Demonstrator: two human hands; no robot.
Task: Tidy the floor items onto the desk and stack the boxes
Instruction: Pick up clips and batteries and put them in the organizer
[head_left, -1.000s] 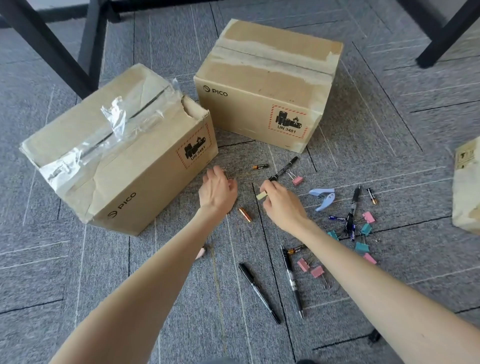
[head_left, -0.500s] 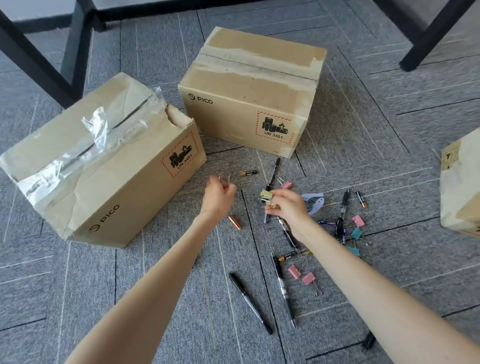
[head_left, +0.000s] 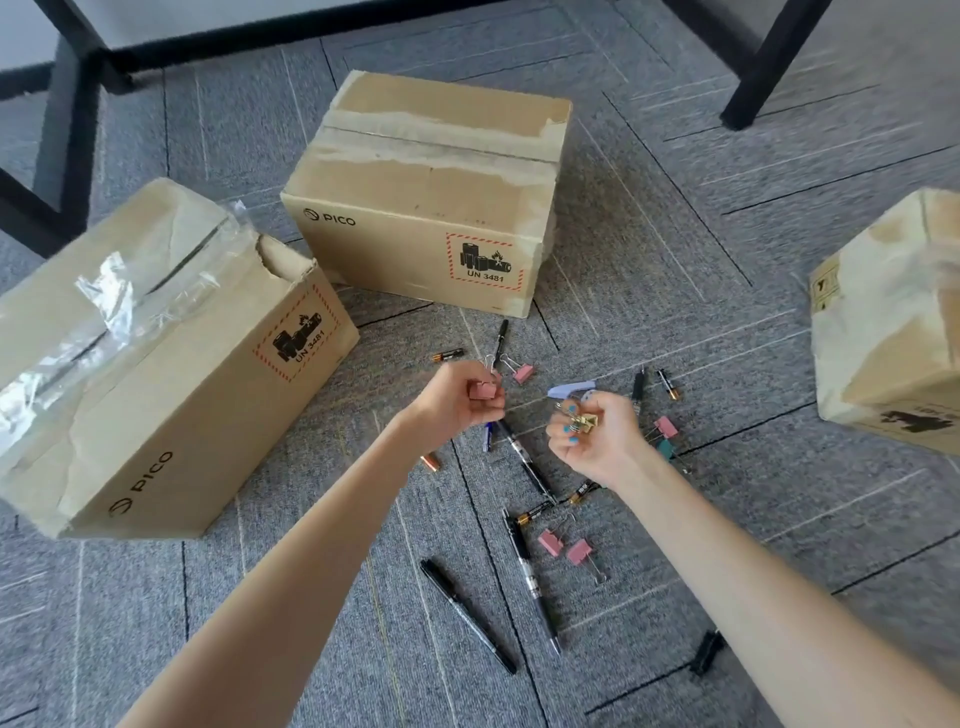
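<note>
Above the carpet (head_left: 675, 218), between the scattered stationery and the camera, both hands are raised and loaded. Left hand (head_left: 465, 400): curled closed around a pink binder clip (head_left: 483, 389), wire handles protruding upward. Right hand (head_left: 597, 441): closed on a yellow binder clip (head_left: 582, 422) pinched at the fingertips.

Remaining items lie on the floor around the hands: pens (head_left: 467, 616), batteries (head_left: 448, 356), further pink clips (head_left: 563, 548), a pale blue staple remover (head_left: 571, 388). Three cardboard boxes (head_left: 431, 208) stand apart, unstacked; the desk top is out of view.

Procedure, as judged: gather small clips first, several per palm, gripping bodies rather than wire handles. Collect batteries before pens, since they roll. Keep fists closed when rising. Stack boxes last, soundest at the bottom; the torn left box (head_left: 156, 353) likely belongs on top.
</note>
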